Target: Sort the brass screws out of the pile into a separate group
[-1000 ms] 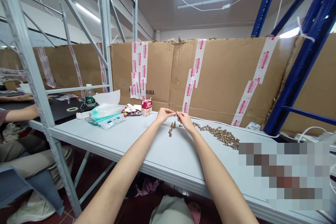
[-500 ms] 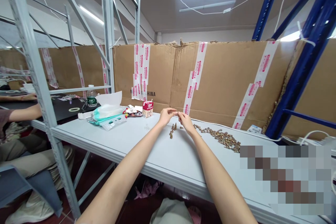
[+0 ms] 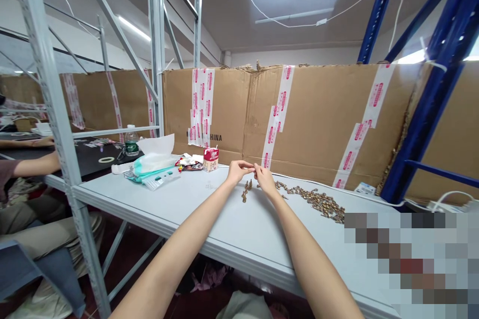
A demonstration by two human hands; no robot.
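My left hand (image 3: 237,171) and my right hand (image 3: 264,178) meet fingertip to fingertip just above the tabletop. Both are pinched closed, and whatever lies between the fingers is too small to make out. Below them a short row of small brass-coloured metal pieces (image 3: 245,193) rests on the table, some standing upright. To the right of my right hand spreads a long pile of similar brass-coloured pieces (image 3: 322,203). A few tiny clear bits (image 3: 210,186) lie on the table left of my left hand.
On the pale table (image 3: 179,204) stand a red-and-white drink carton (image 3: 210,159), snack wrappers (image 3: 189,162) and a teal-and-white plastic packet (image 3: 153,164). A cardboard wall (image 3: 318,114) closes the back. Metal posts flank both sides. A co-worker's arm (image 3: 35,167) shows at left.
The camera view has tilted up slightly, so the scene sits a little lower. My hands stay together, with only a small shift of the fingers.
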